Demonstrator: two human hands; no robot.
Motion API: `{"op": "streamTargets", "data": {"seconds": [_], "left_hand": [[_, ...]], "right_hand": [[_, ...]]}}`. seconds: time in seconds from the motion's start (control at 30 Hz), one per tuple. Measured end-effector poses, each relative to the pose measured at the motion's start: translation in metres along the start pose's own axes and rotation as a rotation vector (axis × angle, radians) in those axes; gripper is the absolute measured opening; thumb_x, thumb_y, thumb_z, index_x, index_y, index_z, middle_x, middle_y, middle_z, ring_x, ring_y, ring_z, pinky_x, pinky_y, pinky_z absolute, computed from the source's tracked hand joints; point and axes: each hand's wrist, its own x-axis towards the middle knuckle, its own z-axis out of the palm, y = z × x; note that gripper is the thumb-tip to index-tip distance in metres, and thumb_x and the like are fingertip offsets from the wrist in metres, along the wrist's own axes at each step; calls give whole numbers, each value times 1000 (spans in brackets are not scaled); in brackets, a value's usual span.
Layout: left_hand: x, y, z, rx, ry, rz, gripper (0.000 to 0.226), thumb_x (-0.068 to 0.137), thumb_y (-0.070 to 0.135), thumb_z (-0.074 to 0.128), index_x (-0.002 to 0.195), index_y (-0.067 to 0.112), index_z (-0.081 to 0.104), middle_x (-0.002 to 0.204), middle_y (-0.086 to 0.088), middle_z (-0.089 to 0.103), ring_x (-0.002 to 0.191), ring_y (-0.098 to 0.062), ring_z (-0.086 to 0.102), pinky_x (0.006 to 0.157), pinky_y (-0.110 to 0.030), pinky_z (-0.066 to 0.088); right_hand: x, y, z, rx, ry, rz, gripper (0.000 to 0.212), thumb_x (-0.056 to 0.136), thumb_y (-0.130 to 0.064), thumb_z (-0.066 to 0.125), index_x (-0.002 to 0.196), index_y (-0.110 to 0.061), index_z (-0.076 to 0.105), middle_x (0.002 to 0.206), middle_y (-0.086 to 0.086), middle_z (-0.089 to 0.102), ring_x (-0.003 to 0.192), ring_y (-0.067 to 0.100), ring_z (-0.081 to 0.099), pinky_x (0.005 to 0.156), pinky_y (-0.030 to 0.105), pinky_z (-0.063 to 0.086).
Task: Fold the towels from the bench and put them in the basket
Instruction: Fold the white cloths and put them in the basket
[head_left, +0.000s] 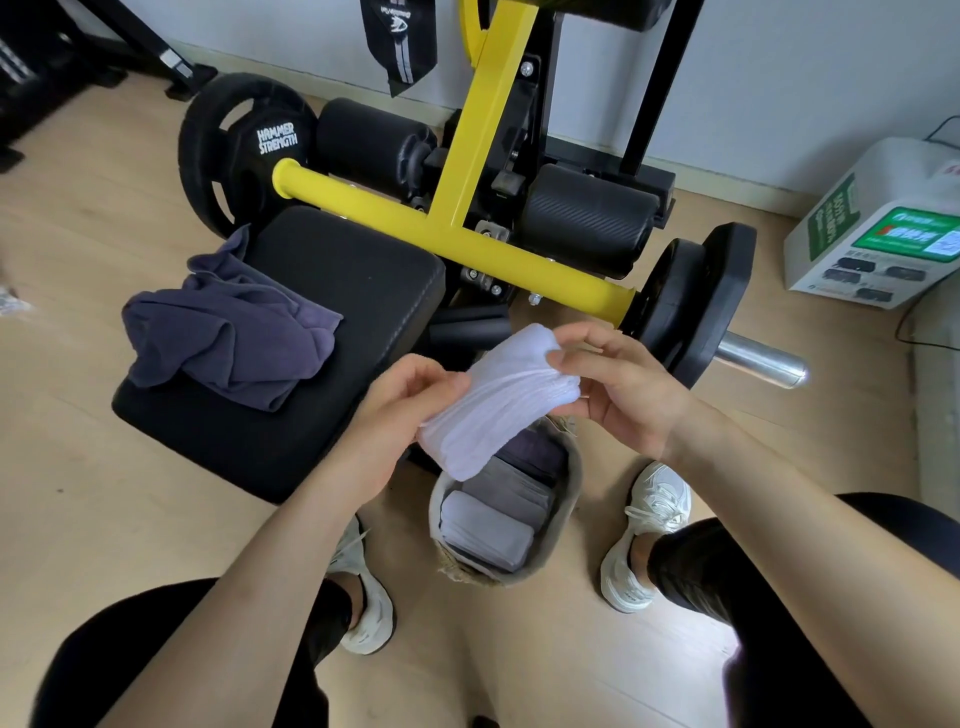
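Grips of left hand (410, 400) and right hand (623, 384) both pinch the folded white towel (498, 410) directly above the basket (570, 483), likely tidying its fold; a purple towel (228, 348) waits on the surface (363, 280).

The white towel (498, 400) hides the far end of the basket (565, 512) and part of the folded towels (488, 527) inside it. A white box (883, 176) is cut off by the right edge. Its green label (906, 236) is too small to read.
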Motion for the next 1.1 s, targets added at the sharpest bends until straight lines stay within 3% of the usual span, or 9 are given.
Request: {"op": "streamTargets", "data": {"seconds": [0.1,0.17,0.37,0.53,0.67,0.8,0.93,1.1], "left_hand": [[-2,1,0,23,-144,-70,48,86,46,74,130,33,63,117,9,74,110,-10,70,84,-24,52],[-5,3,2,40,-227,-79,50,90,45,70,137,34,58,125,9,72,118,-11,67,87,-27,52],[-7,5,3,108,-289,-63,66,82,34,76,143,35,52,130,3,67,120,-19,66,94,-34,54],[-11,4,7,143,-398,39,75,88,19,73,144,56,39,126,-5,63,116,-21,62,97,-36,55],[-12,-4,12,246,-467,38,70,95,13,71,142,57,44,142,19,52,130,-5,52,106,-30,49],[-7,-26,13,302,-351,-20,63,93,16,72,136,57,51,143,25,50,129,-2,51,105,-29,48],[-10,-71,17,250,-91,-103,60,90,15,74,131,54,55,144,15,48,134,-11,47,104,-30,47],[-11,-114,23,128,84,-347,63,88,10,70,126,56,52,145,5,40,127,-24,48,103,-47,51]], "right_hand": [[-2,0,2,-22,-30,-28,19,90,2,63,104,-10,62,84,2,70,72,18,68,60,30,60],[-2,-1,2,-33,-37,-34,19,90,3,62,104,-10,62,84,3,70,73,18,68,60,30,60],[-1,0,-1,-101,-49,-11,20,89,2,63,107,-8,63,88,8,68,73,18,67,60,31,59],[3,5,-10,-181,-44,-15,19,90,1,62,104,-11,64,88,2,68,71,12,66,58,25,55],[5,18,-17,-250,-68,-13,21,92,2,60,113,-4,63,91,1,69,76,11,66,63,24,55],[14,43,-26,-515,71,-19,19,91,-7,68,110,-10,67,98,1,69,77,7,66,70,21,55],[24,66,-38,-826,155,-82,16,88,-10,70,103,-16,68,92,-7,64,73,2,59,66,5,43],[20,110,-57,-1023,116,44,27,84,-8,69,109,-15,69,96,-1,64,87,17,59,66,4,38]]}}
